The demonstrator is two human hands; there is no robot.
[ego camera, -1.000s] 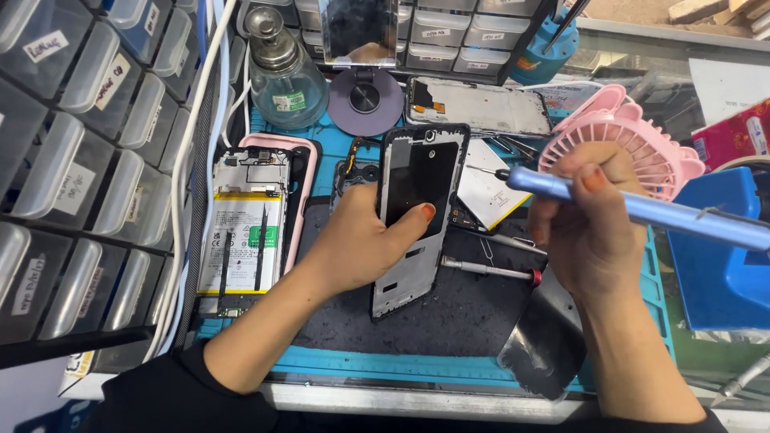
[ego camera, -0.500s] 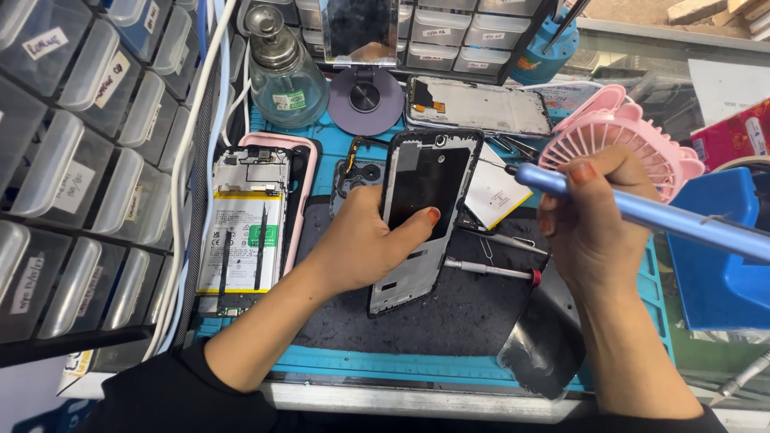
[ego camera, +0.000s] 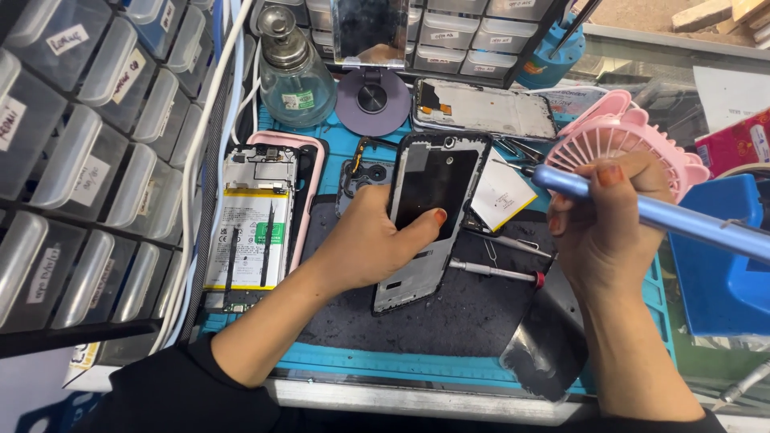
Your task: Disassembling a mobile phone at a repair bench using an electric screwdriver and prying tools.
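The phone frame (ego camera: 429, 216) is pinned under your left hand (ego camera: 365, 240), fingers gripping its edge. Your right hand (ego camera: 597, 232) pinches the blue screwdriver (ego camera: 666, 216); a slip could scratch the frame.

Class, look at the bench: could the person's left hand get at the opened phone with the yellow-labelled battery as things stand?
Probably yes. The opened phone lies face-up just beside the left hand, with only bare mat between them. But that hand is pressing on the phone frame, so it would have to let go first.

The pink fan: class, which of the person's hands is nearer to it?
Right. The right hand, holding a blue tool, sits directly in front of the pink fan; the left hand rests on the phone frame, further away.
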